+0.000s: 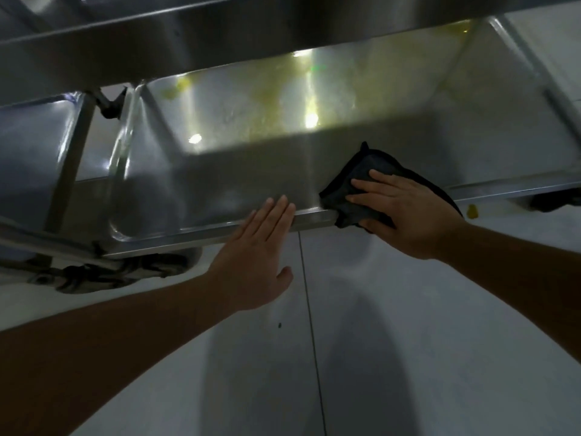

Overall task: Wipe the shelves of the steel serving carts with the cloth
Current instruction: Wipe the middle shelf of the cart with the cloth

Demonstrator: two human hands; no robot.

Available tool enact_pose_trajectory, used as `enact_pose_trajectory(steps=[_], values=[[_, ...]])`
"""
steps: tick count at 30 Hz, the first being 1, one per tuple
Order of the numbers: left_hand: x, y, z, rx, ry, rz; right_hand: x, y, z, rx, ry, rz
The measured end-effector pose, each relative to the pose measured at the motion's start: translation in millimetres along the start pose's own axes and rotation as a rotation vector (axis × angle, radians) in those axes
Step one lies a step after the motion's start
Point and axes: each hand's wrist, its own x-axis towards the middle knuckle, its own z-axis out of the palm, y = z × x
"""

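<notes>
**Cloth at the front edge, dirty steel behind it**

The right hand (405,212) lies flat on the dark cloth (355,196). Its fingers are straight and press down, so this grip is released, not clenched. The thumb cannot be seen well; it may tuck under the cloth's near edge. The cloth sits on the front rim of the low shelf (239,171), partly on the rim and partly on the shelf floor just inside it.

The left hand (257,256) is also flat and released. Its fingertips touch the same front rim, just to the left of the cloth. It holds nothing and looks like it steadies the cart.

From the cloth, the shelf runs long to the left and to the right, and goes back away from the person. Yellow stains (283,89) lie at the back of the shelf, well apart from the cloth. The right hand is the nearer one, since it is on the cloth. The next wipe likely has to push away from the body, toward those stains. Another shelf (220,29) hangs above, so the reach is low.
</notes>
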Motion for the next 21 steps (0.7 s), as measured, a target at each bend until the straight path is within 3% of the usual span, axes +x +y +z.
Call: enact_pose_trajectory(steps=[13, 21], values=[[75, 82, 2, -0.006, -0.006, 0.14, -50, 91, -21, -0.022, -0.008, 0.048], [118, 137, -1, -0.015, 0.017, 0.174, -84, 144, -44, -0.023, -0.068, 0.176]])
